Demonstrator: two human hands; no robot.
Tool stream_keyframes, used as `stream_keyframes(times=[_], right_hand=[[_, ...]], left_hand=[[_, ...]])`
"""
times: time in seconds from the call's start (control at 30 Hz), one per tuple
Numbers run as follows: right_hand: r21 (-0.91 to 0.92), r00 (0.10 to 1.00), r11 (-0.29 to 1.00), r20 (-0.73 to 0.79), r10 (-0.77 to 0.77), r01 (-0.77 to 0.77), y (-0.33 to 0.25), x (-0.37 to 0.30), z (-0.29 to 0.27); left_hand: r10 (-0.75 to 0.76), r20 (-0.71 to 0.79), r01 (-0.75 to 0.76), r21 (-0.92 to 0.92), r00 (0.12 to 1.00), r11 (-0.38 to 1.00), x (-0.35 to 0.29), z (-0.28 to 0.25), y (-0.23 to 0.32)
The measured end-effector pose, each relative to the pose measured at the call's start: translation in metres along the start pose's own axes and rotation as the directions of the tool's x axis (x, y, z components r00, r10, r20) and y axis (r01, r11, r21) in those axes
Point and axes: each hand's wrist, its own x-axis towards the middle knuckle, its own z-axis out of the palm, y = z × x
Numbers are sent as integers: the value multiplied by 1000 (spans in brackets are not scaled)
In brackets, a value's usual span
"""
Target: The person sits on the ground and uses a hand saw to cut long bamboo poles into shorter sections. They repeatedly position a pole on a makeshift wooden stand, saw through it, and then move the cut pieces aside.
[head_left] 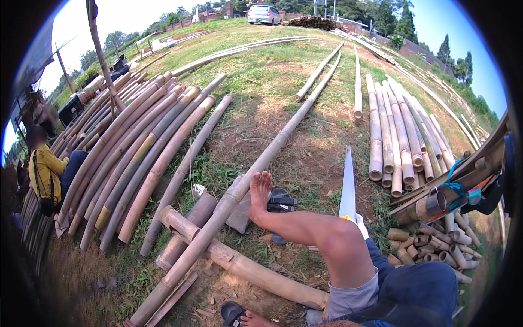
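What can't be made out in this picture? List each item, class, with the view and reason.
- Saw handle: head view, hidden behind the raised knee.
- Right hand, its fingers: head view, mostly hidden by the knee.
- Left hand: head view, not in sight.
- Centre pole, near end: head view, cut off by the lower edge.
- Car details: head view, too small.

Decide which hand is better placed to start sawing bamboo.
Probably the right: the right hand, partly hidden by the raised knee, holds the saw upright. The left hand is out of view.
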Motion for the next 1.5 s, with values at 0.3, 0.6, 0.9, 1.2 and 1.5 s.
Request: stream_keyframes(times=[0.3, 0.6, 0.9, 1.2, 1.5], right_hand=[[-20, 909, 970, 347, 233, -241, -117, -49, 379], [35, 953, 989, 277, 126, -141, -187, -65, 534], [-35, 977, 993, 177, 121, -116, -190, -68, 539], [-107, 995, 992, 66, 72, -65, -185, -70, 554], [-528, 718, 737, 691, 83, 422, -155, 39, 396]], left_hand=[[182, 11, -85, -856, 983, 510, 68, -242, 65], [368, -76, -280, -792, 927, 543, 140, -237, 192], [-41, 65, 69, -542, 997, 838, 39, -94, 24], [-118, 184, 217, -756, 976, 617, -5, -115, -26], [208, -54, -166, -805, 977, 569, 97, -206, 128]])
